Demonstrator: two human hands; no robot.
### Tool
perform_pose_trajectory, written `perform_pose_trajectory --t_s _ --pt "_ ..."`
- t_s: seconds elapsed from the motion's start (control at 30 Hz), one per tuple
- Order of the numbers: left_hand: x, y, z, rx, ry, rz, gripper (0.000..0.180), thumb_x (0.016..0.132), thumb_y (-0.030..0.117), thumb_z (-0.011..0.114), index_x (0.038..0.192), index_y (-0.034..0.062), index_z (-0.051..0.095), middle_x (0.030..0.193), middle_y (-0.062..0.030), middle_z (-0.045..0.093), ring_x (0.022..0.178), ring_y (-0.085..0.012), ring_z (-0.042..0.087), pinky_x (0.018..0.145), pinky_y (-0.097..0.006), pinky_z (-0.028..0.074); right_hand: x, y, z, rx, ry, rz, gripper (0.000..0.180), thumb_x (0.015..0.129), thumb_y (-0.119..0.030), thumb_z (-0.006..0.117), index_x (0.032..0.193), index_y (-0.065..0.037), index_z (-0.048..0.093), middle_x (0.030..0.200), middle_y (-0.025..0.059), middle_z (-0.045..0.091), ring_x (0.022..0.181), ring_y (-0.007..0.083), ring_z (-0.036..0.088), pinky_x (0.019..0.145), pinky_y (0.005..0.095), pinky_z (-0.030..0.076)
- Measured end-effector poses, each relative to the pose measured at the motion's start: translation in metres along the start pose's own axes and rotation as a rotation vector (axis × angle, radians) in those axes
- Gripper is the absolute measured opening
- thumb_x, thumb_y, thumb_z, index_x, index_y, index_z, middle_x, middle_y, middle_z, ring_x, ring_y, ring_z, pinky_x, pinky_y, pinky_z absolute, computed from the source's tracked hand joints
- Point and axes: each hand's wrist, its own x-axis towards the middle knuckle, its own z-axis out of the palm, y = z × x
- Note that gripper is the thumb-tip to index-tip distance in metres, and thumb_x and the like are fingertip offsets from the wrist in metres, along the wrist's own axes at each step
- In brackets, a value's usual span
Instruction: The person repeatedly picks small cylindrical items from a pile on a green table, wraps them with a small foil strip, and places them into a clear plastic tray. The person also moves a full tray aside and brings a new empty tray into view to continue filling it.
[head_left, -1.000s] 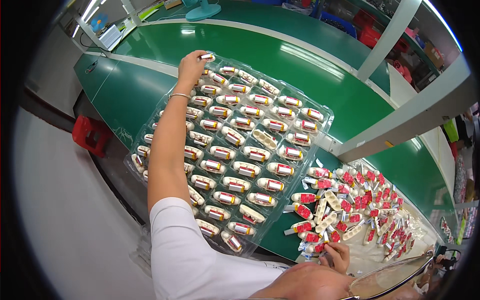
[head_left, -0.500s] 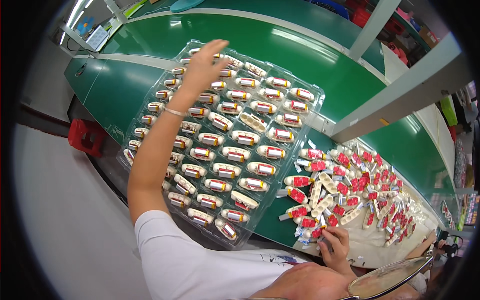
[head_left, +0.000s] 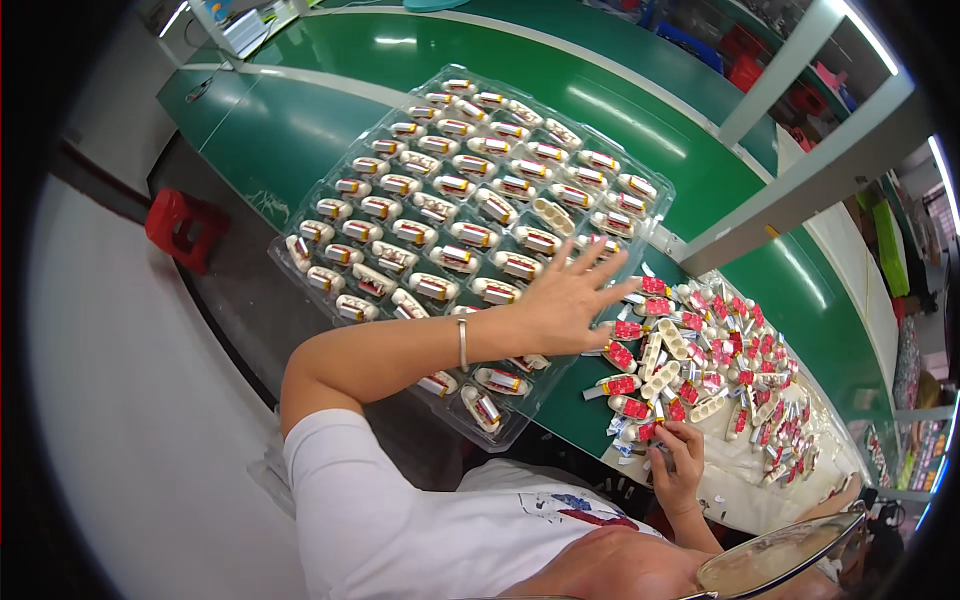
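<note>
My left hand (head_left: 565,305), a band on its wrist, hovers palm down over the right edge of a clear plastic tray (head_left: 520,430). Its fingers are spread and nothing shows in them. Rows of cream, capsule-shaped plastic pieces (head_left: 475,235) with silver, red and yellow parts lie in the tray's pockets; one cream piece (head_left: 553,216) shows bare round hollows. By the near edge of a loose pile, my right hand (head_left: 682,468) has its fingers curled next to a cream piece with a red patch (head_left: 640,431). What those fingers pinch, if anything, is hidden.
A heap of red-patched cream pieces (head_left: 745,370) spreads over a pale sheet (head_left: 745,505) on the green table (head_left: 620,110). A white metal post (head_left: 800,185) rises beyond the tray. A red stool (head_left: 185,228) stands on the floor at left.
My left hand has swung from the tray's far end back toward its right edge beside the pile, fingers spreading. My right hand stays by the pile's near edge. The view has shifted slightly.
</note>
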Motion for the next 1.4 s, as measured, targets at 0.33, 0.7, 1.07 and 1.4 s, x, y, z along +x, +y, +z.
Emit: perform_pose_trajectory --t_s 0.33,0.7,1.07,1.4 --pt "-0.007 -0.098 -0.007 0.294 0.175 -0.166 0.058 0.076 0.032 0.061 0.133 0.0213 0.057 0.151 -0.0122 0.038 0.14 -0.0343 0.032 0.113 -0.06 0.021 -0.006 0.008 0.01 -0.106 0.017 -0.034 0.034 0.077 0.005 0.069 0.11 -0.001 0.065 0.109 0.0167 0.06 0.101 0.0313 0.059 0.089 0.0392 0.048" --pt "-0.076 -0.322 -0.125 0.847 -0.073 -0.652 0.048 0.09 0.016 0.048 0.134 0.0341 0.055 0.155 0.0007 0.034 0.146 -0.0279 0.023 0.114 -0.063 0.02 0.002 0.009 0.017 -0.103 0.004 0.012 0.028 0.077 0.007 0.068 0.103 -0.003 0.061 0.107 0.0181 0.057 0.098 0.031 0.057 0.087 0.0396 0.047" --pt "-0.213 -0.364 -0.143 0.604 0.601 -0.969 0.047 0.096 0.03 0.052 0.139 0.0116 0.051 0.154 -0.015 0.033 0.144 -0.0332 0.025 0.116 -0.054 0.018 -0.001 0.006 0.016 -0.156 -0.01 0.096 0.027 0.08 0.006 0.068 0.105 -0.001 0.06 0.11 0.0182 0.055 0.103 0.0314 0.055 0.091 0.0398 0.044" --pt "-0.528 -0.109 0.021 0.657 0.376 -1.611 0.068 0.097 0.05 0.048 0.148 0.0078 0.036 0.157 -0.02 0.024 0.145 -0.0408 0.018 0.115 -0.057 0.014 -0.003 0.019 0.017 -0.137 -0.053 0.006 0.028 0.091 0.005 0.06 0.118 0.003 0.057 0.122 0.0162 0.052 0.112 0.0285 0.052 0.096 0.0382 0.043"
